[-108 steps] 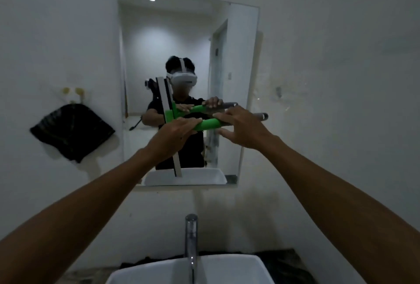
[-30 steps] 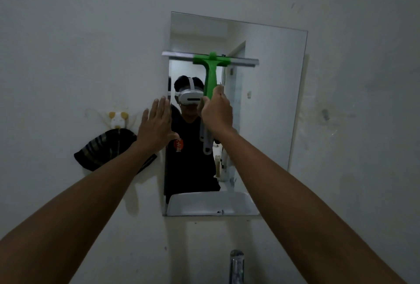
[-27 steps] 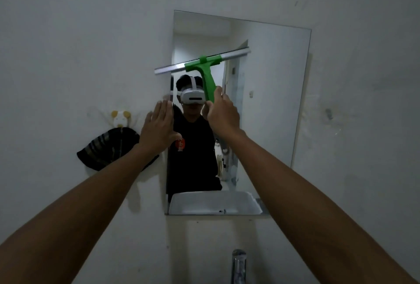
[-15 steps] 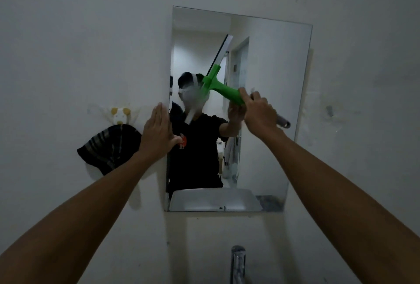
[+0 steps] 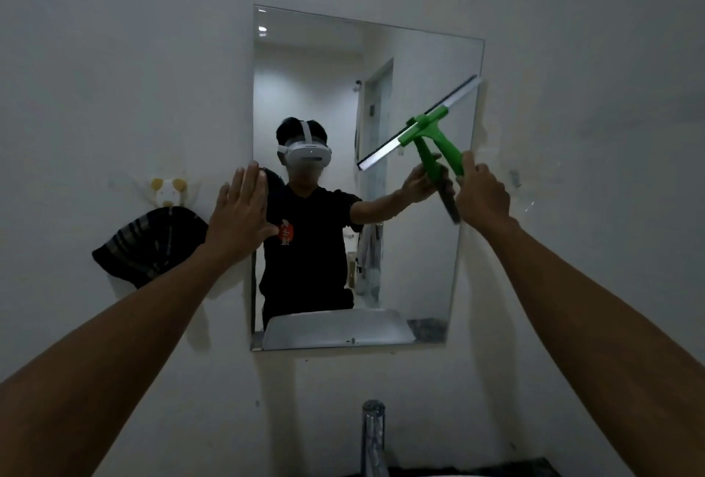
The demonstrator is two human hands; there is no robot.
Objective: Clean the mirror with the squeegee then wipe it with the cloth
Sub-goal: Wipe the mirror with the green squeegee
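A frameless rectangular mirror (image 5: 404, 266) hangs on the white wall. My right hand (image 5: 482, 198) grips the handle of a green squeegee (image 5: 444, 140), whose blade lies tilted against the upper right part of the glass, its top end at the mirror's right edge. My left hand (image 5: 240, 213) is flat, fingers spread, pressed on the wall and the mirror's left edge. A dark striped cloth (image 5: 147, 244) hangs on a hook left of the mirror.
A small yellow and white wall hook (image 5: 168, 190) holds the cloth. A chrome tap (image 5: 374, 438) rises at the bottom centre, with the rim of a white basin (image 5: 438, 474) below it. The mirror reflects a person in black.
My right hand has swept the squeegee from the mirror's top left area across to the upper right and turned its blade. My left hand has stayed on the mirror's left edge.
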